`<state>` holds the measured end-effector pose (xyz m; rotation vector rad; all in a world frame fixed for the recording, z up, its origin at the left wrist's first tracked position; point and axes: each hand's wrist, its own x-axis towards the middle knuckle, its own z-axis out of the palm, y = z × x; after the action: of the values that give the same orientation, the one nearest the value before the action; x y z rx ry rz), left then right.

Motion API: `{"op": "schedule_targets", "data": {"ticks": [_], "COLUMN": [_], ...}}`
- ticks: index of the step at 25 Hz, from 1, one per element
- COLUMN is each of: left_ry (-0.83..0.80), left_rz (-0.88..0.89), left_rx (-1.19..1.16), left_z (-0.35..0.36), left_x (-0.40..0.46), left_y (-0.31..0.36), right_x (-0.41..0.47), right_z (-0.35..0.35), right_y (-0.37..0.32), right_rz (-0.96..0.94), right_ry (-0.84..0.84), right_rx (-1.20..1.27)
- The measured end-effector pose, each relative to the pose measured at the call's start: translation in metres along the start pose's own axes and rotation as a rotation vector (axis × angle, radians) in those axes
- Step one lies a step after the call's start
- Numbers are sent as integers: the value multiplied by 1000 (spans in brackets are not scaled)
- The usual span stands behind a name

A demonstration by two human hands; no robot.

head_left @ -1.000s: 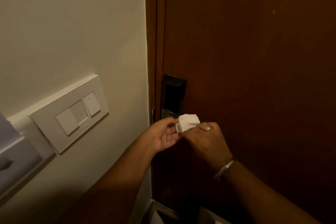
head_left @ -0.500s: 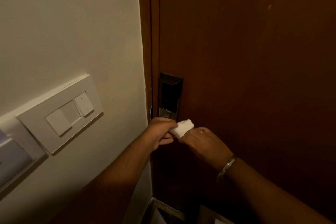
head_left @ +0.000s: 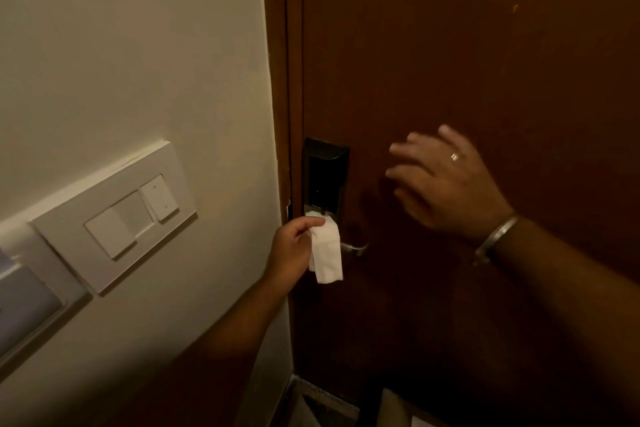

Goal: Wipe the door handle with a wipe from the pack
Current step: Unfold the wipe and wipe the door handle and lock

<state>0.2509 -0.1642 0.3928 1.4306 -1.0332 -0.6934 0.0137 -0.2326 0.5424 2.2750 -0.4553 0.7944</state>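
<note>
My left hand (head_left: 294, 246) pinches the top of a white wipe (head_left: 327, 253), which hangs down in front of the metal door handle (head_left: 356, 247). Only the handle's right end shows past the wipe. Above it sits the dark lock plate (head_left: 325, 177) on the brown door (head_left: 485, 62). My right hand (head_left: 446, 184) is lifted off to the right, in front of the door, fingers spread and holding nothing; it wears a ring and a bracelet. The wipe pack is not in view.
A white switch panel (head_left: 114, 218) is fixed to the cream wall (head_left: 138, 45) on the left, with another grey fitting (head_left: 24, 302) at the left edge. The door frame (head_left: 280, 80) runs between wall and door. Pale objects (head_left: 415, 416) lie low on the floor.
My right hand has let go of the wipe and moved up and to the right, opening. The wipe, earlier folded between both hands, now hangs unfolded from my left hand.
</note>
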Motion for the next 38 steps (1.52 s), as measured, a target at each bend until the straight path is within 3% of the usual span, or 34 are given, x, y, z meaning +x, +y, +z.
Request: {"op": "schedule_targets", "data": {"ticks": [2, 6, 11, 16, 19, 22, 25, 29, 32, 34, 38], "left_ry": [-52, -213, -214, -249, -191, -261, -394, -386, -262, -205, -319], "left_rz": [170, 607, 929, 772, 1011, 1033, 854, 613, 841, 899, 768], "left_rx": [243, 1060, 1331, 1430, 1473, 1548, 1613, 1445, 1506, 1526, 1547], "left_z": [-4, -22, -20, 63, 18, -27, 15, 68, 12, -21, 21], "left_x": [5, 17, 22, -1, 2, 17, 14, -7, 0, 10, 3], "left_y": [-9, -15, 3, 13, 6, 19, 36, 24, 10, 17, 17], "right_x": [25, 49, 41, 38, 39, 39, 40, 39, 40, 40, 40], "right_z": [-9, -14, 0, 1, 2, 4, 3, 4, 6, 7, 5], "right_y": [44, 88, 94, 95, 95, 95, 95, 95, 95, 96, 94], "right_rz": [-5, -5, -32, -65, -82, -76, -79, -96, -103, -100, -105], "right_ry": [46, -149, -132, -95, -84, -78, -83, -65, -62, -61, -59], "right_rx": [-164, -372, -474, -484, -484, -506, -508, -555, -561, -567, -565]}}
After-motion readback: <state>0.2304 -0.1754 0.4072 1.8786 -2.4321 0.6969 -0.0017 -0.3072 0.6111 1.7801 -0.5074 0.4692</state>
